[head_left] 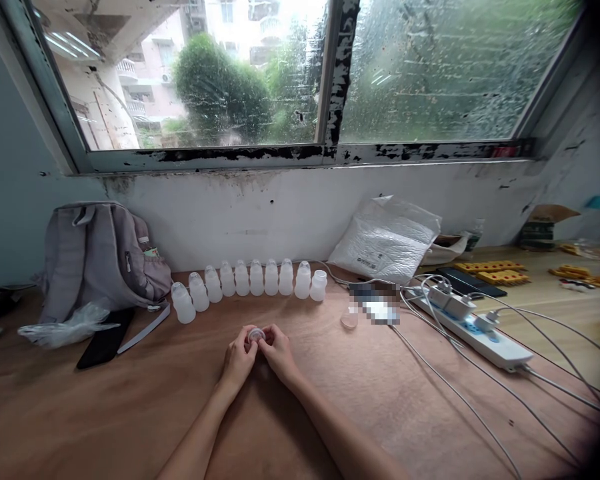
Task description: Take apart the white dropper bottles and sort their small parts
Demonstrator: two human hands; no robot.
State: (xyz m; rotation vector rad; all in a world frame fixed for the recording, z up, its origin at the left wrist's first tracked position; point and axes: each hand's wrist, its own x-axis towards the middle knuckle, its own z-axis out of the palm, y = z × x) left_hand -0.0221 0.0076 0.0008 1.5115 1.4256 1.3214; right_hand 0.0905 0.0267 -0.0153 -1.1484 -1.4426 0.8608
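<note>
My left hand and my right hand meet above the table, fingers closed around a small round translucent bottle top. Fingertips cover part of it, so its exact shape is hard to see. Beyond the hands, several frosted white baby bottles stand upright in a curved row, most with clear domed caps. At the row's right end, one bottle has an uncovered neck with no dome. A loose clear domed cap sits on the table to the right of my hands.
On the left are a grey backpack, a crumpled plastic bag and a black flat object. To the right lie a white power strip with trailing cables, a silvery padded bag and yellow plastic parts.
</note>
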